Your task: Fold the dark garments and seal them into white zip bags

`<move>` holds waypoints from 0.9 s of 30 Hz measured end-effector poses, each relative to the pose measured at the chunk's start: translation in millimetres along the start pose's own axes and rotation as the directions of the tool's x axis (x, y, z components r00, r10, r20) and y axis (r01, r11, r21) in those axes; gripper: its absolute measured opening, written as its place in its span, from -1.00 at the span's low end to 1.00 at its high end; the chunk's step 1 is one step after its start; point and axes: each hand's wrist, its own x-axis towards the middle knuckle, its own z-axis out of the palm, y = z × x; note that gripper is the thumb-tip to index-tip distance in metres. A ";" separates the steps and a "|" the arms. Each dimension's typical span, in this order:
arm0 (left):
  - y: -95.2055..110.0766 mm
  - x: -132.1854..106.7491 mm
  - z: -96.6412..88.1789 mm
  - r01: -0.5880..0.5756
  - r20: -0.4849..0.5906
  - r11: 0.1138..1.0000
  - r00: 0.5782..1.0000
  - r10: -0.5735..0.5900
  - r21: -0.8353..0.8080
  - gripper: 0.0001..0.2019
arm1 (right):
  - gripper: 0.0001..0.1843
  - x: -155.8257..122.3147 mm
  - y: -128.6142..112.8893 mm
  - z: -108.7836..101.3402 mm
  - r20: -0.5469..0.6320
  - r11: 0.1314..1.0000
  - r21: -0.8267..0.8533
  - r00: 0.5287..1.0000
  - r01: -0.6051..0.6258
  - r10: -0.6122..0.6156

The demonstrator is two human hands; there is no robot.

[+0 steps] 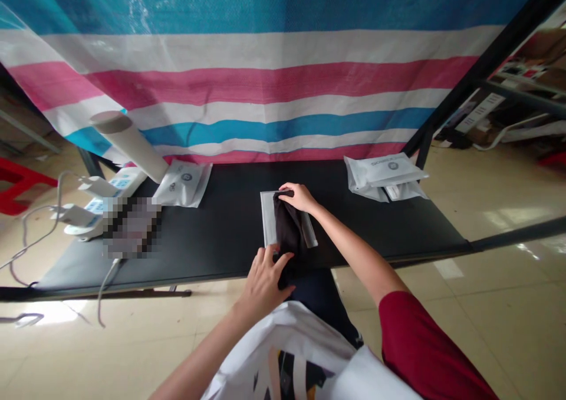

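A dark folded cloth (287, 229) lies over a clear flat plastic bag (267, 220) near the front edge of the black table (221, 223). My right hand (299, 197) pinches the far end of the cloth, fingers closed on it. At the near end my left hand (264, 276) grips the cloth and presses on the bag's front edge.
A pile of white packaged bags (384, 176) sits at the back right. Another white bag (183, 183), a white tube (130, 144) and a power strip with plugs (95, 202) are at the left. A striped tarp (265, 82) hangs behind. White fabric (292, 353) lies on my lap.
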 end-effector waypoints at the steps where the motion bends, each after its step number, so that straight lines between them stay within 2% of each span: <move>1: -3.7 2.5 -2.4 -0.044 0.017 0.997 0.999 0.043 0.070 -0.40 | -0.75 -2.3 -2.3 -3.2 -0.038 0.999 -0.030 0.999 0.028 -0.029; 3: -10.8 8.7 -7.0 -0.136 0.090 0.982 0.988 0.125 0.135 -0.44 | -0.72 -10.9 -9.5 -13.4 -0.116 0.990 -0.094 0.987 0.103 -0.114; 5: -16.6 14.2 -9.2 -0.215 0.171 0.968 0.966 0.192 0.128 -0.43 | -0.75 -25.6 -18.5 -23.9 -0.151 0.975 -0.143 0.970 0.169 -0.190; 9: -22.1 20.1 -12.6 -0.241 0.213 0.969 0.951 0.226 0.049 -0.47 | -0.85 -67.1 -29.4 -29.9 -0.090 0.958 -0.205 0.971 0.201 -0.223; 14: -24.8 36.2 -22.7 -0.122 0.127 0.971 0.980 0.150 -0.205 -0.55 | -0.84 -103.6 -18.6 -14.9 0.021 0.957 -0.234 0.985 0.170 -0.170; 17: -27.7 51.5 -21.6 0.003 0.089 0.946 0.996 0.028 -0.325 -0.52 | -0.78 -107.0 -9.4 -8.9 0.033 0.970 -0.185 0.987 0.160 -0.157; 20: -28.8 62.9 -14.3 0.108 0.136 0.930 0.989 -0.064 -0.352 -0.61 | -0.77 -104.1 -4.8 -9.2 0.031 0.981 -0.114 0.988 0.155 -0.153; 22: -28.1 67.3 -9.1 0.125 0.157 0.929 0.985 -0.074 -0.348 -0.61 | -0.78 -103.6 -5.7 -12.2 -0.015 0.991 -0.037 0.991 0.130 -0.130; 24: -27.1 70.5 -5.8 0.139 0.150 0.929 0.984 -0.092 -0.343 -0.59 | -0.76 -107.1 -11.1 -16.6 -0.130 0.996 0.008 0.987 0.091 -0.089; 27: -27.2 75.9 -3.9 0.198 0.158 0.923 0.976 -0.153 -0.331 -0.53 | -0.73 -120.8 -28.7 -22.8 -0.334 0.994 -0.061 0.936 0.094 -0.109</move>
